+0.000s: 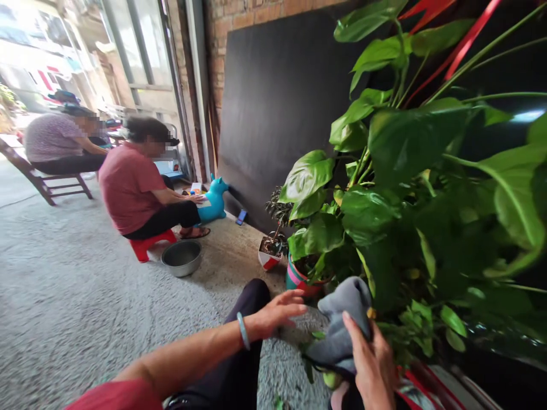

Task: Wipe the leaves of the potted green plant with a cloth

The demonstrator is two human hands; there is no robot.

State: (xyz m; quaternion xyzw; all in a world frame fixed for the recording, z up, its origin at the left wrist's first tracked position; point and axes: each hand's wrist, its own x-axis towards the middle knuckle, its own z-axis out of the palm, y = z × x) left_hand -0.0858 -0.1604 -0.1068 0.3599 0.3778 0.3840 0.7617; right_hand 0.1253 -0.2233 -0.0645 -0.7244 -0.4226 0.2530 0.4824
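My right hand (pixel 371 356) grips a grey cloth (pixel 342 327), which hangs in folds in front of the plants. To the left of the cloth, my left hand (pixel 280 312) reaches out with its fingers stretched, holding nothing and apart from the cloth. A pale bangle (pixel 243 331) circles my left wrist. Just beyond the cloth, large leaves (pixel 322 233) rise from a striped plant pot (pixel 294 279).
A metal basin (pixel 182 259) stands on the concrete floor. Behind it a person in a red shirt (pixel 128 182) sits on a red stool (pixel 147 246), near a blue toy animal (pixel 213 199). Another person (pixel 55 136) sits farther back. A small white-and-red pot (pixel 270 261) stands by the dark board (pixel 273 114).
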